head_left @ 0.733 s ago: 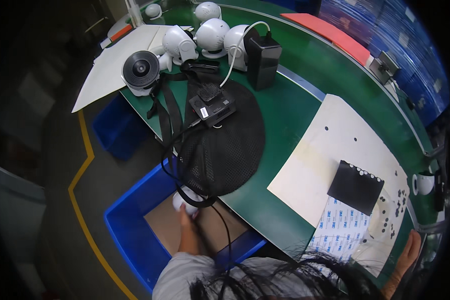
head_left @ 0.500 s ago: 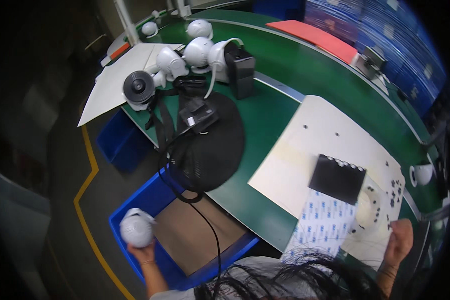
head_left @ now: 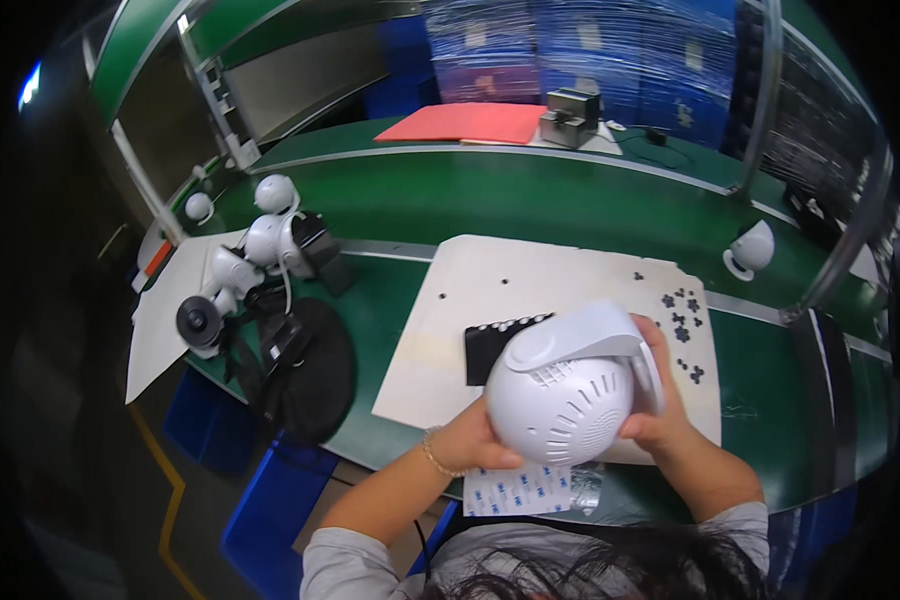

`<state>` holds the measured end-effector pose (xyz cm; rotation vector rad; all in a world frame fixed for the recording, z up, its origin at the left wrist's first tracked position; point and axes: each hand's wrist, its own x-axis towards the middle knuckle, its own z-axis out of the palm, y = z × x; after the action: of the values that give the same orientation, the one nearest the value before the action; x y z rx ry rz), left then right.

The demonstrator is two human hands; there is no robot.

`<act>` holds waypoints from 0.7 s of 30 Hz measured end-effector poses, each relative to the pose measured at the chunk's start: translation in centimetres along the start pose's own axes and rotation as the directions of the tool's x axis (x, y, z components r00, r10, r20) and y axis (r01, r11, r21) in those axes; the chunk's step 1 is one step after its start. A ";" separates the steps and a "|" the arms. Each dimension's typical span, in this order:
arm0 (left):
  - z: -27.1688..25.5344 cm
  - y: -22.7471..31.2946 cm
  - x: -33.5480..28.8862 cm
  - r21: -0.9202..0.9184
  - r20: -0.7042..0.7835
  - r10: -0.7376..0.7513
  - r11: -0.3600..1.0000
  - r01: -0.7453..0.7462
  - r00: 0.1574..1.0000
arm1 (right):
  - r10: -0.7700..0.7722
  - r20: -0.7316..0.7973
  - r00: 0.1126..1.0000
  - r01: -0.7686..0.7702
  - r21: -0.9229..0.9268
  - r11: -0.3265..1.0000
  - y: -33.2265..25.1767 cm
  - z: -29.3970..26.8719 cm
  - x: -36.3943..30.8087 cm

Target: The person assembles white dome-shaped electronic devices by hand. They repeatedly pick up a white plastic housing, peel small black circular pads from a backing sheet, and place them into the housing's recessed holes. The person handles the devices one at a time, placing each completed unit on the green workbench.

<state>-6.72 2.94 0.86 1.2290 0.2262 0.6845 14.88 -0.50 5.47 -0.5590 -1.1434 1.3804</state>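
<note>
Both my hands hold a white, ball-shaped desk fan above the worktable, its vent slots facing me. My left hand cups the lower left side. My right hand grips the right side beside the curved stand; some of its fingers are behind the fan. Below lies a pale board, with a black sheet edged with small round white pieces partly hidden by the fan. A white sheet with blue print lies close to my body. Several small black pieces are scattered on the board's right part.
More white fans stand at the left, near a round black mat with straps and cable. Another white fan is at the right. Below the table edge is a blue bin. Red sheets and a metal box lie at the back.
The fan came up from over the blue bin at the left to above the board. My right hand has joined the left on it. The view has turned right.
</note>
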 end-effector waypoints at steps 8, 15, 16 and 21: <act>-1.1 1.8 5.0 0.973 0.011 0.263 0.219 -0.071 0.965 | -0.284 0.312 0.907 0.413 -0.791 0.450 -1.4 -8.4 -0.7; -9.6 0.3 2.7 0.933 -0.220 0.338 -0.199 0.299 0.915 | -0.084 0.396 0.914 0.401 -0.858 0.320 -1.1 -9.7 0.8; -9.9 -0.3 2.4 0.958 -0.268 0.310 -0.015 0.287 0.912 | -0.090 0.397 0.914 0.403 -0.852 0.334 -0.6 -9.9 0.9; -5.1 4.2 1.0 0.764 -0.485 0.177 0.563 0.316 0.856 | -0.122 0.380 0.917 0.398 -0.846 0.354 -2.1 -10.1 -0.3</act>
<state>-9.98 8.25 3.18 1.9081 1.1781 0.8625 24.60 1.90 3.14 -0.9286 -2.1325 0.3838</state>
